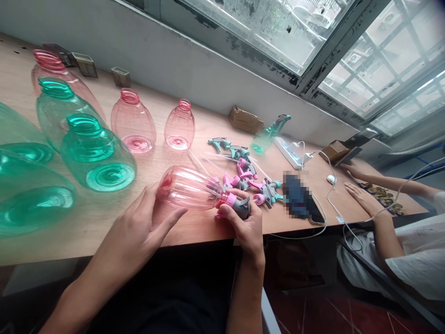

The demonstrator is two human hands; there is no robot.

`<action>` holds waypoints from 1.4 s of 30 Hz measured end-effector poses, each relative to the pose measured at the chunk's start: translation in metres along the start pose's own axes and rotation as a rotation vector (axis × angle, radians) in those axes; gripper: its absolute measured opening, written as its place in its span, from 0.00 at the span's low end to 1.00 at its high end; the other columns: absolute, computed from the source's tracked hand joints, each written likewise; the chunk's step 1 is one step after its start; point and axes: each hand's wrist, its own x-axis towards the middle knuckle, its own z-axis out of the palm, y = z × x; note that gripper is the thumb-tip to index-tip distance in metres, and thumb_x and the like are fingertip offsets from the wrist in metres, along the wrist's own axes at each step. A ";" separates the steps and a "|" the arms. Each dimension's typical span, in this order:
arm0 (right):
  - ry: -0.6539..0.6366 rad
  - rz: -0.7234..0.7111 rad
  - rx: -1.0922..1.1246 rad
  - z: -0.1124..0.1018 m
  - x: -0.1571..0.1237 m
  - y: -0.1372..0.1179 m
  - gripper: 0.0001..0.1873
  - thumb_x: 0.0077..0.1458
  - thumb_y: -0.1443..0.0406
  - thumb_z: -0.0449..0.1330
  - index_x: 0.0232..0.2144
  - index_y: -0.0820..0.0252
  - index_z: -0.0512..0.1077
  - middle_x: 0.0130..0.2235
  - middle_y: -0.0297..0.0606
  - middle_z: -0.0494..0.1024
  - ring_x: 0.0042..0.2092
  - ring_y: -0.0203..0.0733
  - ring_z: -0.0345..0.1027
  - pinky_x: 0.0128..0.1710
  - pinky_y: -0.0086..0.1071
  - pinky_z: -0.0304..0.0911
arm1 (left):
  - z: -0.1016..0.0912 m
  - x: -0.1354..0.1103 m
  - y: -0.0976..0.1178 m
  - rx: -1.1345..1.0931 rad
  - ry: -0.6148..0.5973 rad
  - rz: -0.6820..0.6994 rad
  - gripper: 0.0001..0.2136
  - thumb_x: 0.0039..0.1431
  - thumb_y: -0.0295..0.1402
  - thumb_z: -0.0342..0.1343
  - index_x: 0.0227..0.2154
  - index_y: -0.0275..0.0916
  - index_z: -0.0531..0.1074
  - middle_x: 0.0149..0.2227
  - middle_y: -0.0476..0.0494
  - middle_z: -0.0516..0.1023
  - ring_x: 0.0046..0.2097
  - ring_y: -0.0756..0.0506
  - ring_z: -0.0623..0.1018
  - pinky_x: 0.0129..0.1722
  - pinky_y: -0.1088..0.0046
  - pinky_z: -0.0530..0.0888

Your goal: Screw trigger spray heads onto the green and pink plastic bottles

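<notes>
A clear pink spray bottle (189, 188) lies on its side in the air above the table's front edge, its neck pointing right. My left hand (142, 222) is curled around the bottle's base end, thumb stretched along the near side. At the neck, the fingers of my right hand (245, 220) close on a grey and pink trigger spray head (238, 205), which sits at the bottle's mouth. Whether it is fully screwed on, I cannot tell. Just beyond lie several loose spray heads (243, 169) in pink, green and grey, with thin clear tubes.
Open pink bottles (134, 120) and green bottles (99, 153) stand at the left. A green bottle with a spray head (269, 137), a brown box (246, 119) and a power strip (288, 152) are along the wall. At the right rest a blurred dark phone-like object (299, 199) and another person's hands (363, 197).
</notes>
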 end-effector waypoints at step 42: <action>-0.003 0.010 -0.005 0.000 0.000 -0.003 0.17 0.58 0.59 0.75 0.47 0.55 0.79 0.37 0.34 0.85 0.35 0.39 0.79 0.39 0.32 0.79 | 0.000 0.001 0.004 0.035 0.015 0.014 0.36 0.67 0.62 0.49 0.69 0.45 0.61 0.60 0.39 0.79 0.60 0.32 0.80 0.60 0.54 0.77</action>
